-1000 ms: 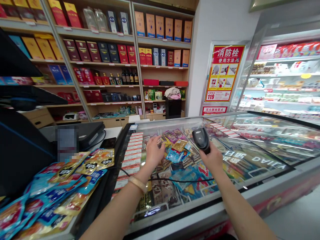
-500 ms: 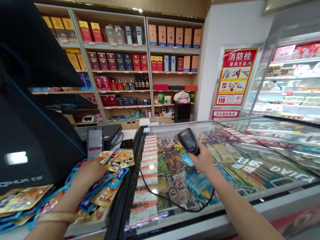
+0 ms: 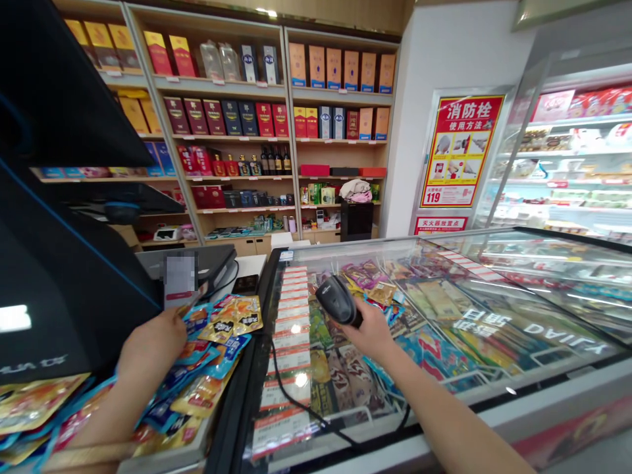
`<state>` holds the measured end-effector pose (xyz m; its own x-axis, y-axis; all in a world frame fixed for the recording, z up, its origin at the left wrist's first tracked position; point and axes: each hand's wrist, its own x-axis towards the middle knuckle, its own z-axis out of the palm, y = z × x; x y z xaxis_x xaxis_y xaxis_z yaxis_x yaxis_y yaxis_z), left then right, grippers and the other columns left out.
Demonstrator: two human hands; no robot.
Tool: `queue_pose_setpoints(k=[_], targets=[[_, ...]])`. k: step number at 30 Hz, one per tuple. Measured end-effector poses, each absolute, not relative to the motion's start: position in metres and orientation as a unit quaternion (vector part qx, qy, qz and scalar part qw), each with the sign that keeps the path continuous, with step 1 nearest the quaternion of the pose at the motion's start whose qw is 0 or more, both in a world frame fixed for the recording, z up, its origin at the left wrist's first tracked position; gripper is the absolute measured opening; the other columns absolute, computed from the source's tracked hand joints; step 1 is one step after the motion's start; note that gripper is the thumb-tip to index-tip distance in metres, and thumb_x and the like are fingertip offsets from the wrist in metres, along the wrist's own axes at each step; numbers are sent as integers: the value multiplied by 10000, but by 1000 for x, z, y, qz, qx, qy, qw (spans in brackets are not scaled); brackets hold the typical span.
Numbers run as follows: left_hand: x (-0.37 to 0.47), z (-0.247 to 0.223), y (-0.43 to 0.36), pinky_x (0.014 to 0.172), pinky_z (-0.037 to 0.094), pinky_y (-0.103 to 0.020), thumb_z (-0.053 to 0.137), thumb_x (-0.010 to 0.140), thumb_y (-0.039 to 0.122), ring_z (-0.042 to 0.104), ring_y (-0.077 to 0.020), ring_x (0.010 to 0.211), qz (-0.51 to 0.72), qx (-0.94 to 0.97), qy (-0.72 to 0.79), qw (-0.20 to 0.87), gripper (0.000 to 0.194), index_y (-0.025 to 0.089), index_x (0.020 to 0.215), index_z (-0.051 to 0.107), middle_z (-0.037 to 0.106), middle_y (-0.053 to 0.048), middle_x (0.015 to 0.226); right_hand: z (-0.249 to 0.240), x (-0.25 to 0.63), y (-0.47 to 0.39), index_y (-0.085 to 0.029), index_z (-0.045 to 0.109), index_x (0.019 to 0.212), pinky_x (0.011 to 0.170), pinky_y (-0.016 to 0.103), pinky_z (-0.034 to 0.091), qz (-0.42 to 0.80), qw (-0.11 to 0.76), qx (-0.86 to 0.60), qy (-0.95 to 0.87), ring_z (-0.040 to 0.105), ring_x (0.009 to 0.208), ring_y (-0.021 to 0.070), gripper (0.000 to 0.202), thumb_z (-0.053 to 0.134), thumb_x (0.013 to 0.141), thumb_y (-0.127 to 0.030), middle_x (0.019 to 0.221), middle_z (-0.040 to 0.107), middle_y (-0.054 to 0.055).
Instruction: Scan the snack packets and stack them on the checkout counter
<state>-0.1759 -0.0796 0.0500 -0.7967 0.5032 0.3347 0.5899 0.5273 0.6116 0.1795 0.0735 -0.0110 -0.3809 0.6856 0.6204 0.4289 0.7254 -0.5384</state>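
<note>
My right hand is wrapped round the handle of a black barcode scanner, above the glass top of the freezer. The scanner's head points up and to the left, and its black cable loops across the glass. At the left, my left hand is closed with its fingertips pinching a small snack packet, seen nearly edge-on. Below and beside that hand lies a heap of gold and blue snack packets. More gold packets lie farther left.
A black checkout terminal stands close on the left. Behind the heap are a black box-like device and a phone. Frozen goods show through the freezer glass. Shelves of boxed bottles line the far wall.
My right hand has moved left and slightly down with the barcode scanner. My left hand has drawn left off the heap and now has a packet at its fingertips.
</note>
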Motion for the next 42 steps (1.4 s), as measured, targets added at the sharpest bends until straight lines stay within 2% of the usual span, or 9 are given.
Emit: queue_pose_setpoints(k=[3, 6, 8, 11, 14, 19, 24, 32, 42], targets=[[-142, 60, -69, 774, 507, -445, 543, 737, 304, 634, -279, 719, -467, -313, -826, 39, 116, 230, 774, 624, 572, 0, 543, -9, 181, 73, -200, 643, 909, 685, 261, 459, 185, 442, -324, -816, 629, 730, 190, 202, 617, 717, -255, 818, 696, 31], [-95, 55, -44, 701, 558, -367, 609, 725, 366, 658, -230, 758, -624, -315, -702, -137, 256, 206, 921, 653, 680, -12, 746, -4, 181, 72, -191, 654, 913, 702, 256, 466, 218, 443, -307, -814, 628, 746, 182, 213, 618, 708, -235, 828, 704, 26], [-65, 46, -25, 663, 579, -339, 651, 715, 390, 664, -195, 769, -663, -314, -633, -248, 340, 207, 1002, 643, 700, -26, 864, -2, 181, 71, -189, 659, 907, 702, 249, 467, 233, 442, -295, -815, 624, 742, 176, 214, 613, 700, -211, 827, 707, 23], [-34, 26, -1, 627, 587, -313, 658, 734, 388, 661, -163, 766, -674, -311, -599, -300, 374, 202, 1056, 626, 699, -48, 951, 0, 184, 70, -190, 660, 912, 688, 242, 463, 248, 441, -276, -817, 620, 731, 172, 220, 608, 698, -198, 824, 705, 18], [-25, 7, 14, 594, 577, -301, 620, 761, 380, 660, -179, 764, -658, -324, -620, -280, 371, 191, 1080, 637, 706, -74, 955, 1, 186, 70, -194, 657, 898, 680, 246, 459, 241, 432, -274, -825, 621, 716, 174, 205, 614, 699, -209, 802, 696, 15], [-36, -10, 16, 600, 553, -295, 616, 719, 440, 675, -245, 821, -593, -405, -677, -159, 423, 188, 1051, 688, 730, -88, 952, 7, 190, 67, -195, 643, 857, 686, 260, 450, 224, 394, -292, -842, 623, 722, 188, 186, 619, 673, -213, 784, 684, 24], [-31, -4, 7, 508, 517, -282, 593, 728, 427, 651, -212, 618, -546, -415, -712, -152, 403, 199, 1042, 701, 731, -70, 867, 11, 190, 63, -203, 647, 883, 703, 267, 447, 233, 373, -300, -847, 635, 743, 195, 213, 618, 673, -225, 794, 686, 20], [-27, -3, 4, 711, 528, -275, 531, 764, 441, 682, -217, 704, -484, -495, -721, -31, 391, 223, 1027, 722, 733, -40, 778, 6, 189, 66, -207, 667, 905, 700, 254, 446, 251, 347, -322, -844, 646, 772, 197, 218, 632, 691, -232, 821, 703, 19], [-30, -7, 3, 682, 517, -260, 495, 804, 452, 680, -201, 696, -456, -511, -729, -6, 383, 220, 1010, 718, 748, -30, 812, 2, 188, 67, -202, 675, 937, 711, 257, 448, 255, 343, -326, -843, 657, 795, 203, 237, 638, 708, -250, 866, 717, 35]])
